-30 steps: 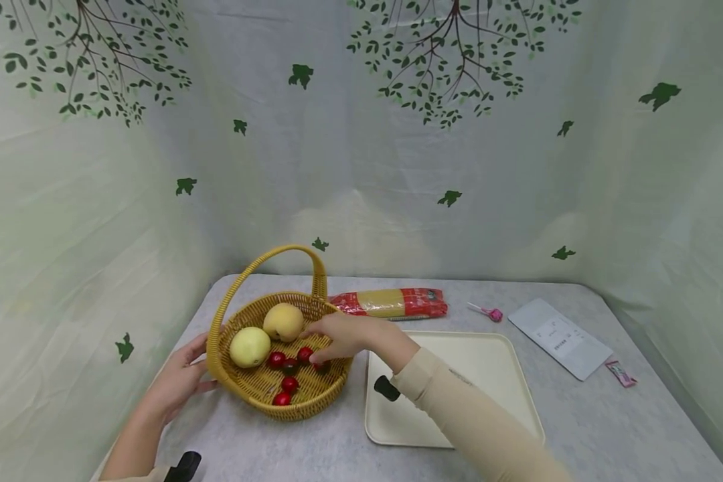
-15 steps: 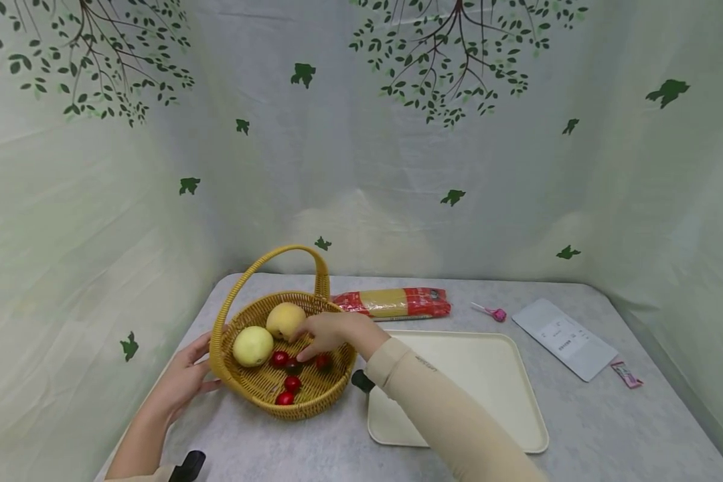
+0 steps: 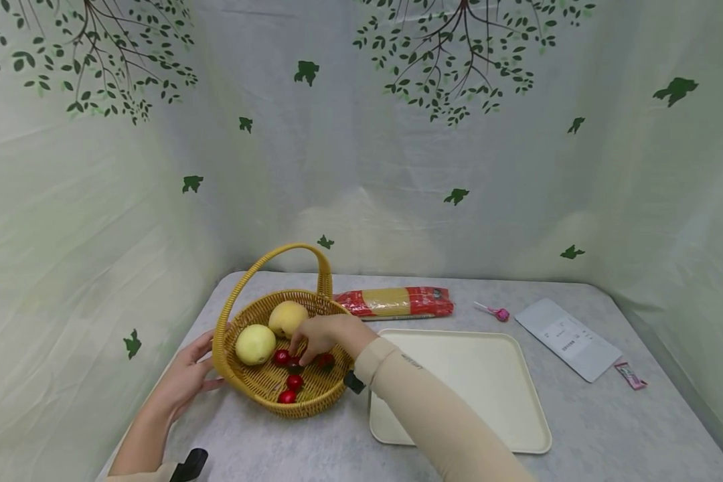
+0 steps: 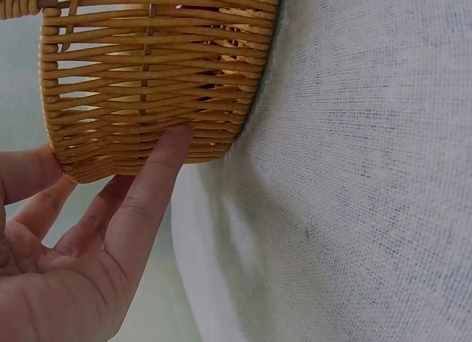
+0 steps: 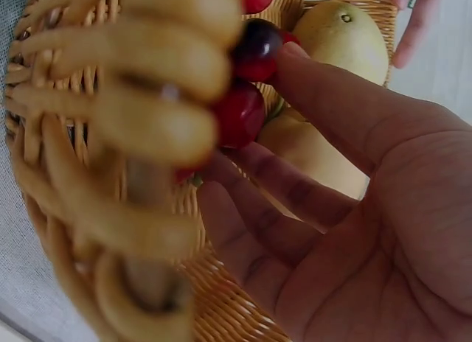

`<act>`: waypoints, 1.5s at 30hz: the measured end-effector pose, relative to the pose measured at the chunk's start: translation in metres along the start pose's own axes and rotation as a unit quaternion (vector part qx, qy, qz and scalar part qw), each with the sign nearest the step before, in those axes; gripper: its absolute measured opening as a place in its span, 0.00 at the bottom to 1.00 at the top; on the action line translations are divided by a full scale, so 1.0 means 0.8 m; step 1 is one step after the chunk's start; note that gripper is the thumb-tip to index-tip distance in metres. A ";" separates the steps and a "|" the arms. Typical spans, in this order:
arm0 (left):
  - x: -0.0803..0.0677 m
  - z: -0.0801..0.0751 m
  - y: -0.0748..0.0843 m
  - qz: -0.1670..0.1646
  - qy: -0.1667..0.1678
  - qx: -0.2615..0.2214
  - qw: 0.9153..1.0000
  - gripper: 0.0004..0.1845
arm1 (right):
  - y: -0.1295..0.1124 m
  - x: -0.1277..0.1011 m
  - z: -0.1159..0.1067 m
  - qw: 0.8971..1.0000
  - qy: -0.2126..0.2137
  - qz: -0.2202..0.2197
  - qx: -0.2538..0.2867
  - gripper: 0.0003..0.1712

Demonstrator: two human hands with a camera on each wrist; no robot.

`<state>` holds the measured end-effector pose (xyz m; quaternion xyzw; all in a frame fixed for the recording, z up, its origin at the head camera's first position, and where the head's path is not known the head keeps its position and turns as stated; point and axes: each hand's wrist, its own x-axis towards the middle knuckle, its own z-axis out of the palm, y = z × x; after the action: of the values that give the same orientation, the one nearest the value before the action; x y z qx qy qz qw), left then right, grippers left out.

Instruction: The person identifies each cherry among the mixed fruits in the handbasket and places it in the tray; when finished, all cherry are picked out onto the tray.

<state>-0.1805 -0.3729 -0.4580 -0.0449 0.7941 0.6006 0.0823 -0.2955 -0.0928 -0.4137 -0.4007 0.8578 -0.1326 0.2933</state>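
Observation:
A yellow wicker basket [image 3: 313,404] with a tall handle holds a pale green-yellow round fruit [image 3: 255,345], a deeper yellow fruit [image 3: 287,317] and several cherries [image 3: 294,382]. My left hand [image 3: 183,377] touches the basket's left side; the left wrist view shows its fingers extended, one fingertip [image 4: 175,135] against the woven wall. Inside the basket, my right hand [image 3: 320,336] reaches down over the cherries. In the right wrist view, its thumb is right at a dark cherry [image 5: 258,43], while the other fingers lie bent beneath a red cherry [image 5: 240,117], apart from the thumb.
Right of the basket lies a cream tray [image 3: 476,395], partly under the right sleeve. Behind it is a red and yellow packet [image 3: 391,302]. Farther right are a lollipop [image 3: 499,312], a silver-white pouch [image 3: 568,339] and a small pink wrapped candy [image 3: 630,376]. A printed curtain hangs behind the table.
My right hand has moved left and lower within the basket, from the cherries at the right to the dark one near the middle. The left hand stays at the basket's side.

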 end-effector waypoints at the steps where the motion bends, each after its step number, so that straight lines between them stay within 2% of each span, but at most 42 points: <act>1: 0.000 0.000 0.000 0.000 0.000 -0.002 1.000 0.35 | -0.001 0.000 0.000 1.000 0.000 0.003 0.000 0.18; 6: 0.000 -0.001 -0.001 0.002 0.003 -0.009 1.000 0.35 | -0.003 0.001 0.000 1.000 -0.001 0.006 -0.006 0.18; 14: 0.001 0.000 -0.001 0.001 0.002 -0.012 1.000 0.35 | -0.001 0.004 0.005 1.000 0.007 0.020 0.023 0.13; 24: -0.001 0.001 -0.002 -0.003 0.000 -0.013 1.000 0.34 | -0.001 0.003 0.008 1.000 0.013 0.009 0.011 0.09; 30: 0.000 0.001 -0.004 0.001 -0.002 -0.014 1.000 0.34 | 0.000 -0.004 0.001 0.999 0.033 -0.007 -0.015 0.08; 33: 0.000 0.001 -0.005 0.002 0.000 -0.013 1.000 0.34 | 0.001 -0.010 -0.006 0.999 0.040 -0.015 -0.012 0.07; 45: 0.000 0.001 -0.005 -0.002 0.002 -0.011 1.000 0.34 | 0.013 -0.044 -0.028 0.995 0.072 -0.052 -0.034 0.17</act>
<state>-0.1801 -0.3734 -0.4623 -0.0481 0.7876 0.6089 0.0816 -0.2979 -0.0592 -0.3866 -0.4437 0.8589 -0.1471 0.2094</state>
